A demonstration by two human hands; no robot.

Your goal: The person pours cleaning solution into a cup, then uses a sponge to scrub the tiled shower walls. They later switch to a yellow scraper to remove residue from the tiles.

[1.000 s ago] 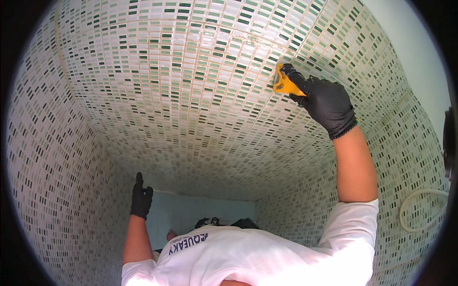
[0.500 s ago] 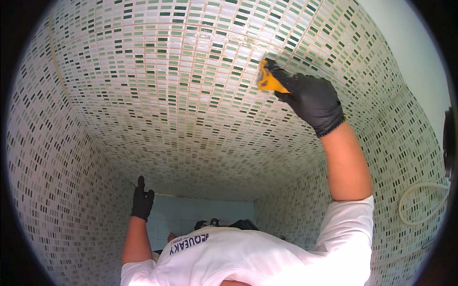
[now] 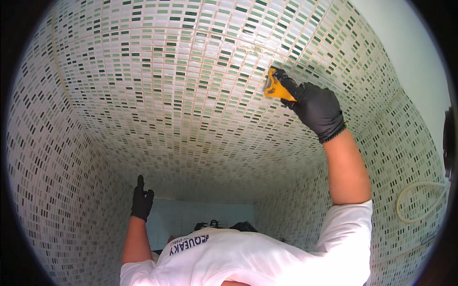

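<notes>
In a black glove, my right hand (image 3: 317,109) is closed around a yellow scraper (image 3: 278,89) with a broad flat head. The scraper's head is at the tiled wall (image 3: 181,95) in front of me, right of centre. Close above it, a whitish and tan smear (image 3: 250,50) marks the tiles. My left hand (image 3: 142,199), also in a black glove, hangs low on the left near the corner of the walls. Its index finger points up and the thumb stands apart, with nothing visible in it.
Mosaic tiles in white and green cover the walls, with brownish grout lines. A pale hose (image 3: 405,200) loops on the right wall, beside a dark object (image 3: 449,143) at the edge. Below lies a light blue tiled floor (image 3: 181,212). A plain white surface (image 3: 396,33) is at upper right.
My right hand and the scraper have shifted slightly down and to the right across the wall. My left hand has hardly moved.
</notes>
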